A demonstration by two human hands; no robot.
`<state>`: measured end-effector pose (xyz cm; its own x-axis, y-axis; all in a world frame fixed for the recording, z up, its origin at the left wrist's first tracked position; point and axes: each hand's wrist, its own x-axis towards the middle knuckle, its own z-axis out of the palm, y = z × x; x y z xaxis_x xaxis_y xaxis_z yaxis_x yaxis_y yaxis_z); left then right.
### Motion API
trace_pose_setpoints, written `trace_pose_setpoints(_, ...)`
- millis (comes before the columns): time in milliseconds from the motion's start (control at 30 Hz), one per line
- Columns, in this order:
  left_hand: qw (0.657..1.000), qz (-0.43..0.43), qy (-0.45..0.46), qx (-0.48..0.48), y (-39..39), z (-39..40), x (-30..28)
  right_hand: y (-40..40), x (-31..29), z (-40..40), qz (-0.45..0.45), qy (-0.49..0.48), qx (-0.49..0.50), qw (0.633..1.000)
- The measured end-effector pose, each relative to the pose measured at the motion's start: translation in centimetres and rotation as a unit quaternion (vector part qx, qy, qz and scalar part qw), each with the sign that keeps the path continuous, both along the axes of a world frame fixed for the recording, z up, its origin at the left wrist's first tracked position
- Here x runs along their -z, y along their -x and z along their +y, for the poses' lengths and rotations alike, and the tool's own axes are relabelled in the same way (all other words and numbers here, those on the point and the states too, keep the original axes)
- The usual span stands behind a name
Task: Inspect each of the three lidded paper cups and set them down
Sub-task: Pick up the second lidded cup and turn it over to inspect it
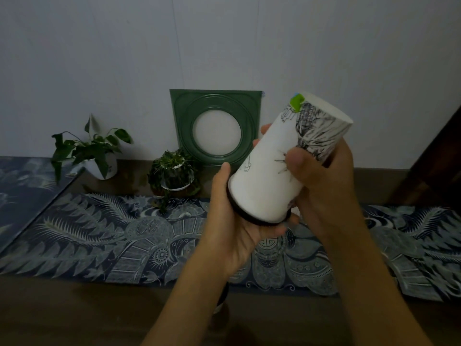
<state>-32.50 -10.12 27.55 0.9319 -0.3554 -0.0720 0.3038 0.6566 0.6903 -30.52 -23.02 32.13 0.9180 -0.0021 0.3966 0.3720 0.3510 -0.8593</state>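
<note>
I hold one white paper cup [269, 171] in the air above the table, tilted over. Its black lid [245, 216] points down and to the left, and its base points up and to the right. Black ink drawings cover the cup's upper side, and a green sticker [296, 102] sits near the base. My left hand [232, 236] cups the lid end from below. My right hand [324, 186] grips the cup's body from the right, thumb on the front. Under my left forearm a small dark-topped object [221, 299] shows, perhaps another cup, mostly hidden.
A blue patterned runner [99, 240] lies along the brown table. Two potted plants [92, 151] [174, 173] stand at the back, and a green square frame [214, 126] leans on the wall behind them. A dark wooden edge [436, 158] rises at the right.
</note>
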Motion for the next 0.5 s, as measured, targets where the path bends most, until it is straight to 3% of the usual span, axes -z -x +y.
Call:
trace_pose_setpoints(267, 0.951, -0.137, -0.095, -0.261, 0.7, -1.6, 0.1, 0.2, 0.6, 0.9, 0.007, -0.055, 0.048, 0.997)
trace_pose_setpoints(367, 0.946, -0.149, -0.108, -0.267, 0.8, -1.7, 0.1, 0.3, 0.4, 0.7, 0.002, -0.064, 0.029, 0.998)
trace_pose_setpoints(500, 0.975, -0.097, -0.055, -0.191, 1.1, -1.4, 0.0, 0.3, 0.2, 0.4, -0.006, -0.060, 0.004, 0.998)
